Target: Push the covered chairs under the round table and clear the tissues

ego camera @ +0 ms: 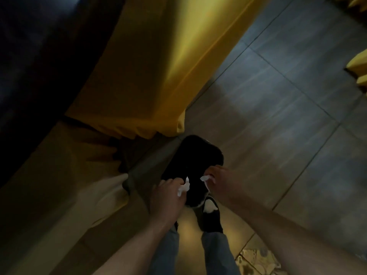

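I look straight down at a black bin (pixel 195 153) on the tiled floor. My left hand (pixel 168 192) holds a crumpled white tissue (pixel 183 188) over the bin's near left edge. Over the near right edge, my right hand (pixel 217 176) grips another white tissue (pixel 205 178). Both tissues hang above the dark opening. A chair in a yellow cover (pixel 151 76) stands just beyond the bin, at the upper left. The round table is not in sight.
My shoe (pixel 209 213) and jeans (pixel 216 253) are below the bin. A cream cloth (pixel 107 195) drapes at the left. More yellow covers (pixel 357 70) show at the right edge. Grey floor tiles (pixel 288 116) spread to the right.
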